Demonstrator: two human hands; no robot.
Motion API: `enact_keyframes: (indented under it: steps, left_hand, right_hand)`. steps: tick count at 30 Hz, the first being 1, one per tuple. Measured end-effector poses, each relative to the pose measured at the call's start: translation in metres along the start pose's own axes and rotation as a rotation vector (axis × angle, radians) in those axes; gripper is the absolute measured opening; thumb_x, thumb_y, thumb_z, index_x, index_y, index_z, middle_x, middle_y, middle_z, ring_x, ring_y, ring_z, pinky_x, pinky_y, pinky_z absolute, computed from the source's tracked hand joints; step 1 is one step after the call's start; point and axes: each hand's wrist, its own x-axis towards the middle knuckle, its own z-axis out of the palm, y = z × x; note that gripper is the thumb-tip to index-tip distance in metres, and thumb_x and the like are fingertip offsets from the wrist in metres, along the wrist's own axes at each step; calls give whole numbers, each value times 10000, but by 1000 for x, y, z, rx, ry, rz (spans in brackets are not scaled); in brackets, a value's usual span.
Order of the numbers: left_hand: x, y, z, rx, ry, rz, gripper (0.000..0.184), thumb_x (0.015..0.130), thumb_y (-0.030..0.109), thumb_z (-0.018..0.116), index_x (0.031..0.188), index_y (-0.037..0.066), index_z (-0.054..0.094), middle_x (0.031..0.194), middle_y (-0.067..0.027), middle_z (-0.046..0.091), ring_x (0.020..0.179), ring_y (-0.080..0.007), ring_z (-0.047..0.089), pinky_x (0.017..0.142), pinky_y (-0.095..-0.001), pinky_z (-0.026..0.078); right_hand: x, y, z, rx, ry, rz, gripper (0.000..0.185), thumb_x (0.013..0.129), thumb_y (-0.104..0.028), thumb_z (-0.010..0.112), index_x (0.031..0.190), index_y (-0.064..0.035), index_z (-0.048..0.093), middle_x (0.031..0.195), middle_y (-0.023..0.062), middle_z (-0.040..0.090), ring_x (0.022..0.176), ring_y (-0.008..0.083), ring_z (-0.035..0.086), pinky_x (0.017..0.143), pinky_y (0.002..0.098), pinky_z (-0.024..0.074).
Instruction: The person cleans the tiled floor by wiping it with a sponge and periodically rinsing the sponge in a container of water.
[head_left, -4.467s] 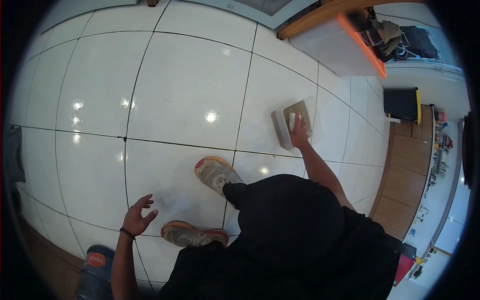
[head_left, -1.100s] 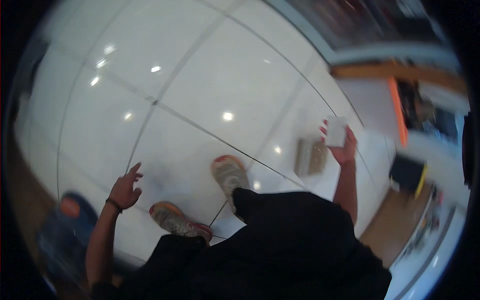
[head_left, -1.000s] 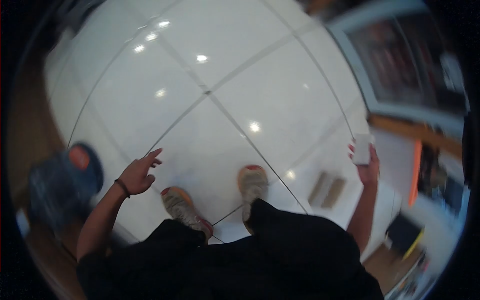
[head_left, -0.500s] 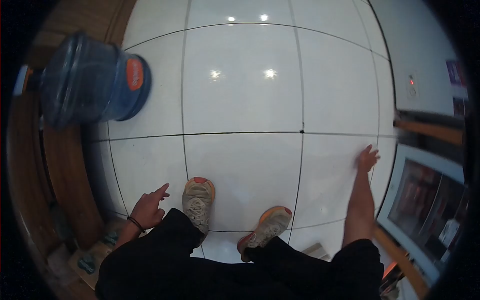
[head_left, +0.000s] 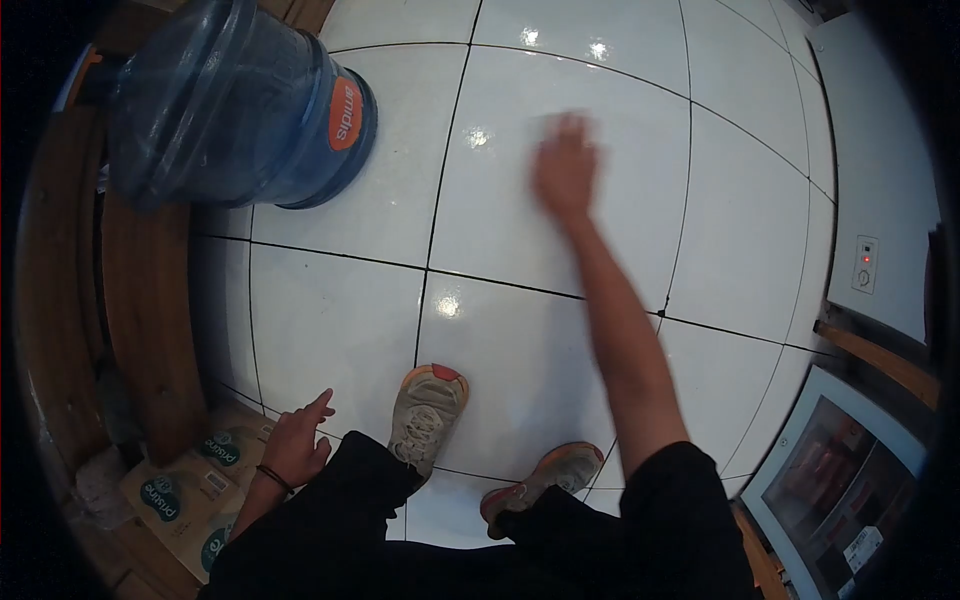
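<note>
My right hand [head_left: 568, 172] is held out over the white floor tiles, to the right of a large blue water jug [head_left: 250, 115] and apart from it. Motion blurs its fingers, and no object shows in it. The jug stands at the upper left with an orange label near its base. Low on the left, beside my knee, my left hand [head_left: 300, 440] hangs with its index finger stretched out and its thumb apart. Nothing is in it, and a dark band circles its wrist. Cardboard boxes [head_left: 190, 475] with green logos are nearest to that hand.
A wooden bench [head_left: 150, 330] runs along the left side. On the right stand a pale cabinet [head_left: 880, 180] with a small red light and a glass-fronted appliance [head_left: 840, 480]. My shoes [head_left: 430, 415] rest on the glossy tiled floor [head_left: 520, 330].
My right arm has swung from the right side across toward the middle and forward. The view has turned and moved, so the jug appears larger. My left hand keeps nearly the same pose.
</note>
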Motion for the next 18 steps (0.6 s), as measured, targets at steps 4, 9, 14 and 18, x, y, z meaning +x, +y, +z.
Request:
enact_keyframes:
  steps: [4, 9, 14, 18]
  left_hand:
    - [3, 2, 1, -25, 13, 1, 721, 762, 78, 584, 1438, 30, 339, 1188, -127, 637, 1032, -300, 612, 924, -435, 437]
    - [10, 10, -1, -32, -4, 17, 708, 773, 86, 588, 1434, 29, 343, 1185, -121, 641, 1027, -296, 617, 911, -434, 442]
    - [11, 0, 0, -36, -36, -18, 699, 778, 101, 585, 1430, 23, 344, 1184, -125, 642, 1028, -295, 623, 910, -431, 442]
    - [11, -3, -6, -30, -43, -20, 686, 785, 112, 580, 1425, 20, 351, 1174, -126, 646, 1027, -291, 626, 917, -429, 443]
  right_hand:
    - [-80, -199, 3, 718, -329, -426, 485, 980, -198, 356, 1424, -3, 374, 1517, 152, 345, 1417, 284, 304, 1187, 467, 167]
    - [-79, -205, -4, 714, -448, -691, 445, 986, -190, 366, 1412, -69, 416, 1535, 108, 333, 1433, 260, 286, 1177, 461, 204]
    - [82, 18, 18, 245, -152, -67, 470, 1000, -259, 395, 1399, -12, 416, 1432, 174, 450, 1349, 315, 389, 1082, 486, 308]
    - [43, 302, -33, -536, -112, 197, 379, 977, -266, 425, 1278, -61, 528, 1396, 173, 472, 1328, 348, 406, 1001, 491, 416]
